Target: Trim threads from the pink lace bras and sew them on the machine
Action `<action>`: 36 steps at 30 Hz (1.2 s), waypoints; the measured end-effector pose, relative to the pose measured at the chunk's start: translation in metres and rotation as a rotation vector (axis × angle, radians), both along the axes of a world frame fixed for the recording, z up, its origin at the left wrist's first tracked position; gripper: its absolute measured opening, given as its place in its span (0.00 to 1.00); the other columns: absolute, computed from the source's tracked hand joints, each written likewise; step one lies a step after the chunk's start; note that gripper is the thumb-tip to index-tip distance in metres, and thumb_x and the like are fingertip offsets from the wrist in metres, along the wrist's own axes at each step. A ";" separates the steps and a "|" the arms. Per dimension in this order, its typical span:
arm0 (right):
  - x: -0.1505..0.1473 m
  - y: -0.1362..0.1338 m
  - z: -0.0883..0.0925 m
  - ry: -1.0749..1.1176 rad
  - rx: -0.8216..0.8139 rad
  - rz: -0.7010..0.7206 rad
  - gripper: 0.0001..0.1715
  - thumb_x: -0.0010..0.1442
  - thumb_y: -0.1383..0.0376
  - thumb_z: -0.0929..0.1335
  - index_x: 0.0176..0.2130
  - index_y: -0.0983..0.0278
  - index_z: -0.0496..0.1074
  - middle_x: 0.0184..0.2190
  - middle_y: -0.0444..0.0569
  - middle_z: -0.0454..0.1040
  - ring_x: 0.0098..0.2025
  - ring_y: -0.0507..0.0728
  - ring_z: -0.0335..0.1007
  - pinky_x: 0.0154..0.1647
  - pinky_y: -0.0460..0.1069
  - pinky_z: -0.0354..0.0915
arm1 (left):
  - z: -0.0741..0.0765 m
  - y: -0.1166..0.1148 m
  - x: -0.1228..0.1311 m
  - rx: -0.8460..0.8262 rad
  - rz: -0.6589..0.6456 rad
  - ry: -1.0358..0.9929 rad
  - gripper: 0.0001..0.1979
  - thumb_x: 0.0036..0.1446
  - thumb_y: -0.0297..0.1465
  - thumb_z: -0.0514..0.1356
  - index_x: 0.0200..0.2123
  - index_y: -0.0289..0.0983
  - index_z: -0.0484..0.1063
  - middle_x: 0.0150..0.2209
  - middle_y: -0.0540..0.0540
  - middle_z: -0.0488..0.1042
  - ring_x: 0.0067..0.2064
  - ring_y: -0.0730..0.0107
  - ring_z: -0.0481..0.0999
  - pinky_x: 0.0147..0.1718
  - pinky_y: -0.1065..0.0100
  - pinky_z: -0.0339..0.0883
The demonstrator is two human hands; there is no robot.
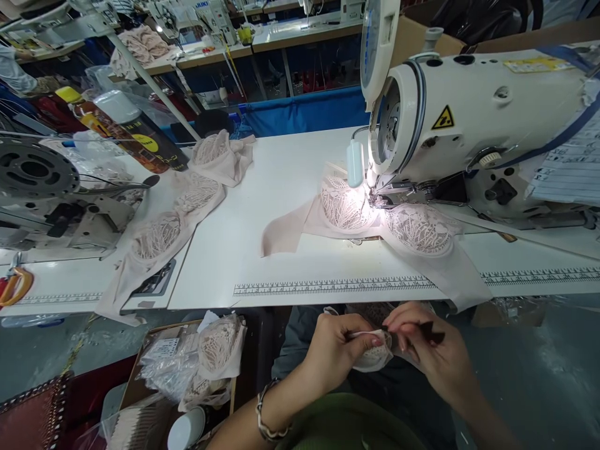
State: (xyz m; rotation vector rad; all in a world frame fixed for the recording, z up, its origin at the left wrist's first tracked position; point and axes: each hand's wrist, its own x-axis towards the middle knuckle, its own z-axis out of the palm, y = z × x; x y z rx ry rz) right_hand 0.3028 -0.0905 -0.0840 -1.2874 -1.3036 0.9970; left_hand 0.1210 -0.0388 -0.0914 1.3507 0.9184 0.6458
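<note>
**Fingers working a small lace piece below the table edge**

The person is sitting at the near edge of the white table [262, 206], and both hands are meeting low over the lap. The left hand [335, 353] is pinching a small pale lace piece [375, 357] between thumb and fingertips, with a thin light strip running across the top of the pinch. The right hand [429, 350] is closing its fingers on the same piece from the right, and something small and dark [434, 336] is lying along those fingers; whether it is a tool or a scrap of trim cannot be told. A bracelet [267, 415] is circling the left wrist.

Up on the table, a lace bra [375, 219] is lying under the head of the sewing machine [473, 125], lit by the lamp [355, 164]. A printed ruler strip [337, 286] is running along the near edge. Further left, a row of finished lace bras [175, 212] is trailing toward the far side, and a cardboard box [187, 362] of more lace pieces is sitting on the floor to the near left.

Judging from the grip, the work in the lap is fiddly: keeping the pinch close to the spot being handled, holding the lace flat rather than stretched, and moving the dark item in small motions would likely be protecting the delicate mesh from snags.
</note>
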 end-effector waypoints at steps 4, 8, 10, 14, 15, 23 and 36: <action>0.014 -0.001 -0.008 -0.036 -0.141 0.065 0.29 0.69 0.42 0.60 0.27 0.60 0.60 0.19 0.37 0.53 0.17 0.49 0.47 0.17 0.47 0.49 | 0.006 0.005 -0.001 -0.184 -0.011 -0.051 0.17 0.54 0.44 0.69 0.29 0.33 0.83 0.29 0.41 0.81 0.29 0.67 0.75 0.29 0.71 0.65; 0.013 0.001 -0.004 -0.054 -0.270 0.217 0.30 0.70 0.41 0.56 0.33 0.60 0.67 0.26 0.43 0.62 0.24 0.52 0.58 0.24 0.48 0.57 | 0.009 0.007 -0.001 -0.244 -0.010 -0.080 0.17 0.53 0.42 0.69 0.30 0.31 0.83 0.28 0.40 0.80 0.28 0.70 0.73 0.29 0.72 0.63; 0.010 0.002 -0.001 -0.028 -0.312 0.256 0.24 0.72 0.46 0.58 0.38 0.59 0.70 0.32 0.47 0.69 0.32 0.55 0.67 0.32 0.49 0.63 | 0.008 0.006 0.000 -0.254 -0.012 -0.087 0.17 0.53 0.41 0.68 0.29 0.30 0.82 0.27 0.41 0.79 0.28 0.71 0.71 0.29 0.72 0.62; 0.005 0.003 -0.003 0.005 -0.331 0.267 0.16 0.71 0.49 0.62 0.45 0.57 0.67 0.32 0.45 0.68 0.31 0.54 0.67 0.30 0.48 0.62 | 0.006 0.006 0.001 -0.257 -0.023 -0.064 0.16 0.52 0.39 0.67 0.28 0.29 0.80 0.26 0.43 0.76 0.27 0.74 0.67 0.28 0.72 0.59; 0.004 0.003 -0.004 0.008 -0.327 0.262 0.16 0.70 0.49 0.63 0.44 0.58 0.66 0.29 0.43 0.66 0.29 0.53 0.65 0.28 0.47 0.60 | 0.006 0.006 0.001 -0.262 -0.024 -0.051 0.15 0.51 0.39 0.67 0.27 0.29 0.80 0.25 0.45 0.74 0.26 0.75 0.65 0.27 0.73 0.58; -0.001 0.008 -0.002 0.092 -0.311 0.262 0.16 0.68 0.49 0.66 0.41 0.58 0.64 0.28 0.41 0.67 0.28 0.52 0.62 0.28 0.46 0.57 | 0.007 0.006 -0.001 -0.278 -0.061 0.006 0.12 0.49 0.35 0.65 0.22 0.30 0.74 0.21 0.51 0.63 0.25 0.78 0.58 0.24 0.74 0.51; 0.001 -0.003 -0.017 0.177 -0.373 0.255 0.17 0.68 0.48 0.66 0.44 0.57 0.66 0.31 0.43 0.68 0.29 0.52 0.64 0.30 0.47 0.61 | 0.003 0.006 -0.001 -0.205 -0.068 0.007 0.11 0.52 0.33 0.64 0.25 0.30 0.79 0.21 0.49 0.70 0.25 0.77 0.61 0.24 0.74 0.52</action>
